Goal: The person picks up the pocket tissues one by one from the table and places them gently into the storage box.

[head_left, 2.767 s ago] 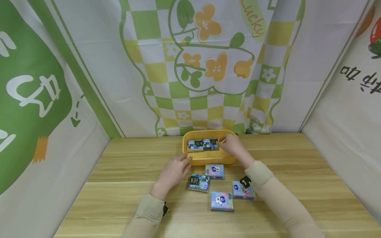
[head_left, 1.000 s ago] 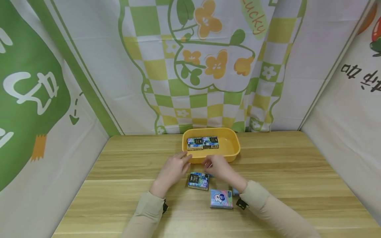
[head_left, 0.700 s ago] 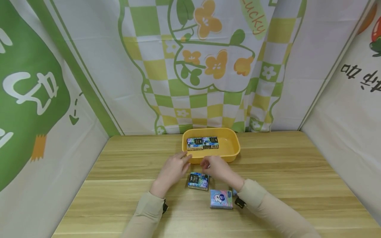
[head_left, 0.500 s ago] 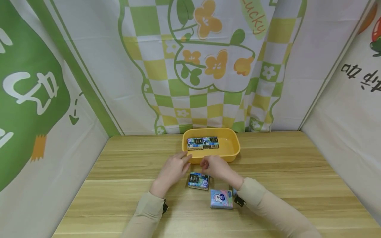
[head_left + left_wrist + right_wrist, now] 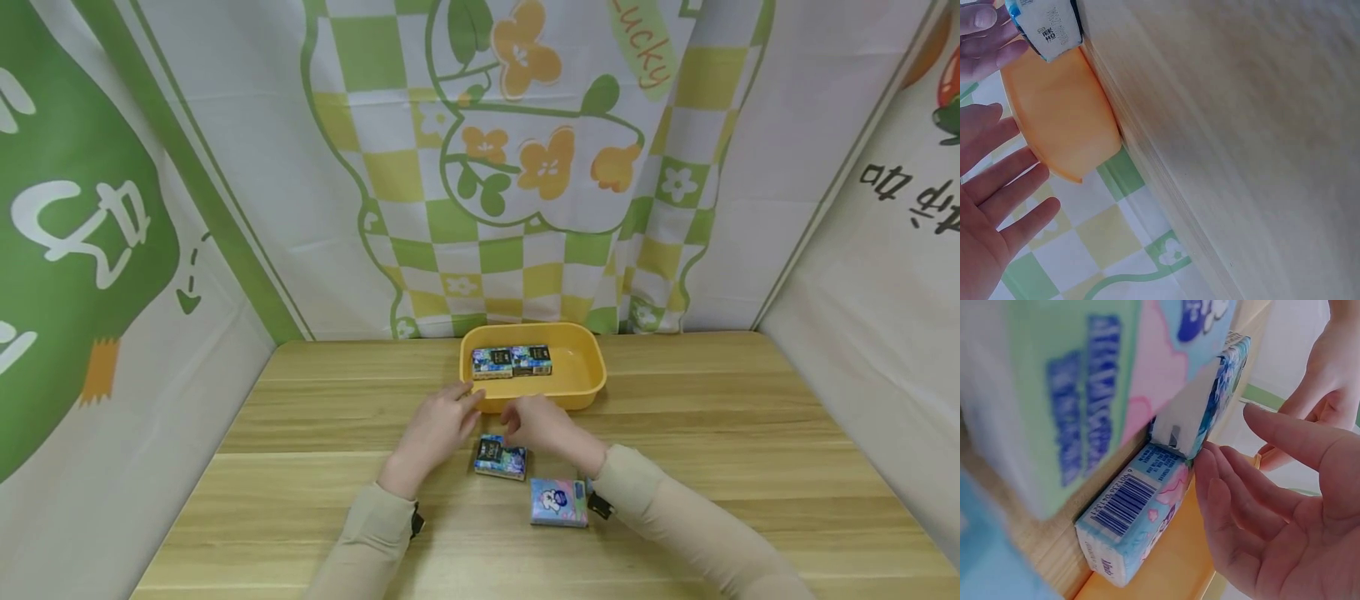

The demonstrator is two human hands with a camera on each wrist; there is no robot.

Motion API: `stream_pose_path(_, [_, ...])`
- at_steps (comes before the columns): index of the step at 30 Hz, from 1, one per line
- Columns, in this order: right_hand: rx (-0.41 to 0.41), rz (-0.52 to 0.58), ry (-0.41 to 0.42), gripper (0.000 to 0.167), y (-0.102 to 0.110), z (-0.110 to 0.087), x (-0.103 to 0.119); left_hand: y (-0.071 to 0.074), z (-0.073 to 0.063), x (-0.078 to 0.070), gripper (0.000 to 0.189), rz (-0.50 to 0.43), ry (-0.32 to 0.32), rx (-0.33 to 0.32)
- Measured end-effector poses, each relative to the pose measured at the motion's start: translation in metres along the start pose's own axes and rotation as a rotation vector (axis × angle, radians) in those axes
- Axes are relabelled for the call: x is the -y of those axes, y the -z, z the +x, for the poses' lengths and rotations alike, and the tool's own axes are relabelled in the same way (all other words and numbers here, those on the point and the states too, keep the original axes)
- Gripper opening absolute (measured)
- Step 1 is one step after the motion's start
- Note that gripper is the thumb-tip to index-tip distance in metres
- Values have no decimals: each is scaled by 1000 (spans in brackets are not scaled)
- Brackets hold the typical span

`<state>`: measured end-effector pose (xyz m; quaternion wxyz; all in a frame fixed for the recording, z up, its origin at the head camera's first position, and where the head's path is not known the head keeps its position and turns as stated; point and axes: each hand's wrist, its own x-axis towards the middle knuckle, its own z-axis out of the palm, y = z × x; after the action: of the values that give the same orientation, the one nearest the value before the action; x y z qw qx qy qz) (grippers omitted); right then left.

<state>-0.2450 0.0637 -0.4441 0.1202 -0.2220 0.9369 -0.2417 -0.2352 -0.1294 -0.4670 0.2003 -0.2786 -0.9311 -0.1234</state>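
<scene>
My left hand (image 5: 438,421) rests its fingertips on the near-left rim of the yellow tub (image 5: 576,367), fingers extended. My right hand (image 5: 542,425) is in front of the tub, its fingertips at the upper corner of a dark blue floral tissue pack (image 5: 501,460). In the right wrist view the thumb stands apart from the pack. A pink-and-blue tissue pack (image 5: 1129,512) lies beside the floral one, under the right hand and hidden in the head view. Two floral tissue packs, left (image 5: 492,363) and right (image 5: 532,360), lie side by side in the tub.
Closer to the person lies another pink-and-blue tissue pack (image 5: 558,502). One more pack (image 5: 991,550) is a blue blur in the right wrist view, mostly covered by the right sleeve in the head view. A checkered curtain (image 5: 525,258) hangs behind the wooden table (image 5: 322,500).
My right hand has come out of the tub toward the person, over a pink-and-blue pack, then slightly left to the floral pack. My left hand has stayed at the rim.
</scene>
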Motion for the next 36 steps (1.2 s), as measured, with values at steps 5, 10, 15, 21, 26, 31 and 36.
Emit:
stream_pose_path(5, [45, -14, -38, 35, -1, 3, 3, 0, 0, 0, 32, 14, -6, -5])
stream_pose_path(10, [84, -62, -65, 36, -3, 5, 5, 1, 0, -1, 31, 19, -8, -4])
stream_pose_path(15, [110, -93, -61, 38, -4, 6, 6, 1, 0, -1, 31, 14, -15, -2])
stream_pose_path(21, [132, -108, -63, 37, -4, 6, 6, 1, 0, 0, 32, 9, -11, 11])
stream_pose_path(26, [162, -129, -73, 37, -4, 7, 7, 0, 0, 0, 32, 12, -13, 13])
stream_pose_path(31, [190, -134, -85, 34, -5, 9, 8, 1, 0, 0, 32, 10, -13, 9])
stream_pose_path(36, [209, -130, -95, 32, -5, 10, 9, 0, 0, 0, 32, 13, -10, 12])
